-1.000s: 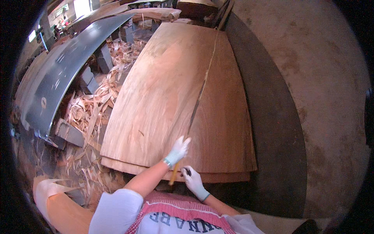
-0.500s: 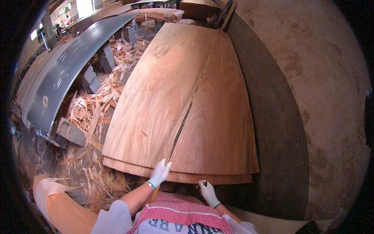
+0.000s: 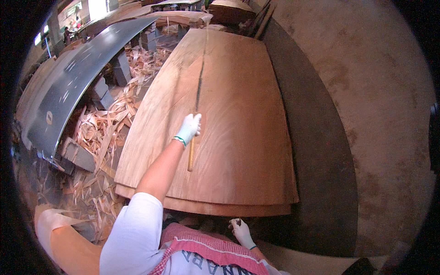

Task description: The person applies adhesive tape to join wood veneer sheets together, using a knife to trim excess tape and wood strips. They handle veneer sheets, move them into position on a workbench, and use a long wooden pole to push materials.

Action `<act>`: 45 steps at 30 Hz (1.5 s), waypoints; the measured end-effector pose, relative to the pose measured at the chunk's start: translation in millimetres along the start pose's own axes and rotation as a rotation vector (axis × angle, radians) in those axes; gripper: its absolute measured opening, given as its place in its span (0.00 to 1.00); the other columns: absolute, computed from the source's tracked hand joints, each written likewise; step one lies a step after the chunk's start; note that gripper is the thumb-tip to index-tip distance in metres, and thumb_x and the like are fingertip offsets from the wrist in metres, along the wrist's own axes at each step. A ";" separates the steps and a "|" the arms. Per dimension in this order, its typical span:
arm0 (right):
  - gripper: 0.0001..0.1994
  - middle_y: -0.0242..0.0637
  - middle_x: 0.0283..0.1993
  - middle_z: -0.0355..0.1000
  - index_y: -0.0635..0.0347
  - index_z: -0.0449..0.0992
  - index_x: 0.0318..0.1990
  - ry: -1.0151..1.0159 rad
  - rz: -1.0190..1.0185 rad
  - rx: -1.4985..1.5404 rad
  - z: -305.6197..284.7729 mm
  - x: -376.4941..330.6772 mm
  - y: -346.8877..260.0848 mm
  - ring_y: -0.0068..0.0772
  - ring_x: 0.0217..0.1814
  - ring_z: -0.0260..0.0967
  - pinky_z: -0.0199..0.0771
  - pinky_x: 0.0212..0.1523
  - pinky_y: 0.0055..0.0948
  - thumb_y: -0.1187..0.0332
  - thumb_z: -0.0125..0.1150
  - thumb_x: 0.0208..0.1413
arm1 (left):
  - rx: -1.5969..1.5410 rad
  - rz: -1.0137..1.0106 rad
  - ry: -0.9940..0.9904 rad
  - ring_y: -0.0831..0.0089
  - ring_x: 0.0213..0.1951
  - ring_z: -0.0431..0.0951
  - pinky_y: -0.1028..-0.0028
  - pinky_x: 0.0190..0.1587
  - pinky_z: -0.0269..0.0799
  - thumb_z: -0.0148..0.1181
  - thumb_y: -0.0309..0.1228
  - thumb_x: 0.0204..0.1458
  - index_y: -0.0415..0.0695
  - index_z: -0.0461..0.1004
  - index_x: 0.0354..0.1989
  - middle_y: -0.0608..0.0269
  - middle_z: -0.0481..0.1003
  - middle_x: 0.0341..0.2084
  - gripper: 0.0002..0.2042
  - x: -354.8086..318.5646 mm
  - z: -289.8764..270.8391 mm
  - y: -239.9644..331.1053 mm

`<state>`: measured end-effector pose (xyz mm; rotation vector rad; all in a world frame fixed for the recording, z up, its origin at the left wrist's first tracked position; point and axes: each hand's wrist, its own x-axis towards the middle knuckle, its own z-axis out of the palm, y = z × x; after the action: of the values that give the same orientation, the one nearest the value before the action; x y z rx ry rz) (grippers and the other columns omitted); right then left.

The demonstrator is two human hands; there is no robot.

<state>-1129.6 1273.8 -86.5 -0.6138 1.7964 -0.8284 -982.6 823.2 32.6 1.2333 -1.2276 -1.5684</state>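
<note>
My left hand (image 3: 189, 127), in a white glove, reaches out over a stack of reddish-brown wood veneer sheets (image 3: 247, 156). It grips a long thin stick (image 3: 190, 158), whose yellowish lower end sticks out below the fist. Beyond the hand the stick is dark and blurred, pointing toward the stack's far end. My right hand (image 3: 243, 233), also gloved in white, stays low by the near edge of the stack. Its fingers are closed around a small dark object (image 3: 239, 222) too small to name.
A dark, glossy panel (image 3: 87, 68) rests on grey blocks (image 3: 79, 155) at the left. Curled wood strips (image 3: 107, 123) litter the ground between it and the stack. A dark sheet (image 3: 321, 151) lies along the stack's right side, next to the concrete floor (image 3: 385, 119).
My left hand has moved forward over the veneer, carrying the stick away from me. The stick's far end has swung left. My right hand has barely shifted.
</note>
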 end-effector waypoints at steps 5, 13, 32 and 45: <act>0.13 0.32 0.29 0.73 0.59 0.74 0.39 0.009 0.066 -0.067 -5.2 1.7 29.0 0.20 0.25 0.64 0.65 0.27 0.23 0.58 0.52 0.62 | 0.025 -0.048 0.086 0.81 0.15 0.62 0.76 0.14 0.62 0.53 0.40 0.59 0.48 0.64 0.31 0.71 0.63 0.17 0.11 -24.5 -47.5 2.2; 0.14 0.32 0.29 0.73 0.59 0.74 0.38 -0.157 -0.011 -0.130 21.0 33.9 23.2 0.22 0.27 0.65 0.66 0.28 0.25 0.56 0.53 0.62 | 0.194 -0.126 0.167 0.79 0.12 0.62 0.74 0.11 0.61 0.53 0.40 0.59 0.46 0.65 0.32 0.70 0.62 0.15 0.11 -99.1 -108.1 -39.9; 0.12 0.31 0.25 0.71 0.57 0.74 0.36 -0.379 -0.067 -0.423 247.1 12.1 -40.7 0.22 0.24 0.65 0.64 0.24 0.26 0.58 0.53 0.61 | 0.804 -0.046 0.040 0.38 0.35 0.75 0.46 0.38 0.70 0.48 0.41 0.58 0.38 0.65 0.40 0.34 0.74 0.28 0.16 -261.7 -306.7 -170.9; 0.19 0.37 0.37 0.72 0.60 0.69 0.43 -0.505 -0.096 0.060 598.8 -7.5 -182.3 0.29 0.31 0.68 0.71 0.30 0.32 0.52 0.47 0.64 | 0.819 -0.407 0.158 0.40 0.33 0.75 0.49 0.35 0.69 0.51 0.45 0.56 0.41 0.67 0.37 0.38 0.75 0.26 0.17 -545.1 -583.5 -179.1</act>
<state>-560.9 1012.1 -86.8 -0.7944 1.2875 -0.7105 -292.7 1254.1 -57.2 2.1912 -1.6549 -1.2030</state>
